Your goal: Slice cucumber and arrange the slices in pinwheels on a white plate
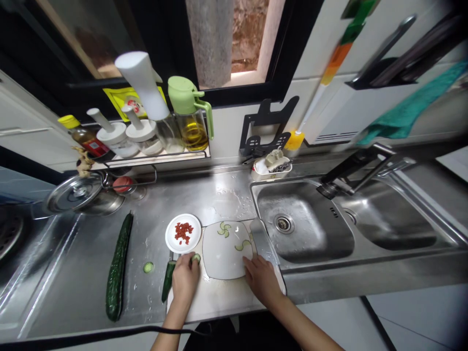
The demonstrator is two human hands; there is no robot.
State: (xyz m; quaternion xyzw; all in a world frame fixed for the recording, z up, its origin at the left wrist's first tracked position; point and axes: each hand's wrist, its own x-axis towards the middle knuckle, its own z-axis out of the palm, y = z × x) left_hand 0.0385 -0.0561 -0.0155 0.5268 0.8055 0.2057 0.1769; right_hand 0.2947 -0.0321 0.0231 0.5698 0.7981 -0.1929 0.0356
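Observation:
My left hand [185, 279] is closed in a pinch on a small piece of sliced cucumber [196, 257], just left of a white square plate [223, 261]. My right hand [263, 282] lies at the plate's lower right edge, fingers loosely stretched and touching it. Thin cucumber slices form a curved fan [224, 229] near the plate's top and a short curve [242, 245] at its right. A cut cucumber length [168, 281] lies beside my left hand. The plate rests on a pale cutting board [219, 297], with a broad knife blade [261, 239] at its right.
A white dish [171, 243] holds chopped red pieces. A whole cucumber [119, 268] and a cut cucumber end [148, 267] lie left on the steel counter. A double sink [305, 219] borders the board at right. Behind stand an oil jug [192, 117], seasoning jars [117, 136] and a lidded pot [78, 192].

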